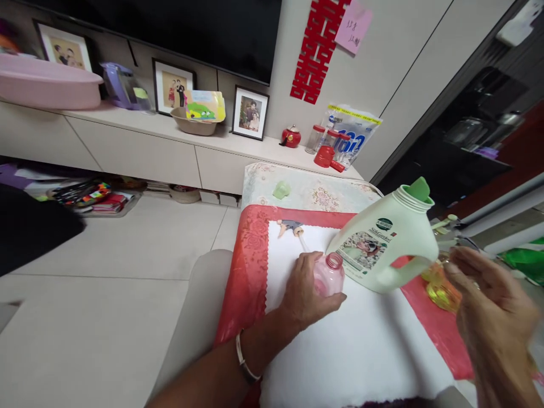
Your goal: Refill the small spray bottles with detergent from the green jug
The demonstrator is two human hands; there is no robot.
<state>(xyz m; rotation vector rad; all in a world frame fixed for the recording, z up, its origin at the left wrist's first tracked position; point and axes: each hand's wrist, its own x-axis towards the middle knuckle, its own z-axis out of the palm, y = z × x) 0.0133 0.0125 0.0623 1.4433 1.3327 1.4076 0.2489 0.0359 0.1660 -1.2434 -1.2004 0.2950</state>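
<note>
My left hand [304,292] is wrapped round a small clear pink bottle [329,276], uncapped, on the white cloth [352,345]. Just to its right and behind stands a large pale green detergent jug [382,241], its cap off and a green spout showing in its mouth. A pump top [293,228] with a thin tube lies on the cloth beyond my left hand. My right hand [488,289] is raised at the right, fingers curled and blurred; whether it holds anything is unclear. Behind it is a bottle of yellow-orange liquid [442,289]. A pale green cap [281,190] sits on the floral cover.
Red cloth [249,266] lies under the white one. Against the wall, a long low cabinet [148,144] bears framed photos, a pink basin [46,82], a beige basket [193,123], a small red teapot [291,136] and red-lidded jars [314,139].
</note>
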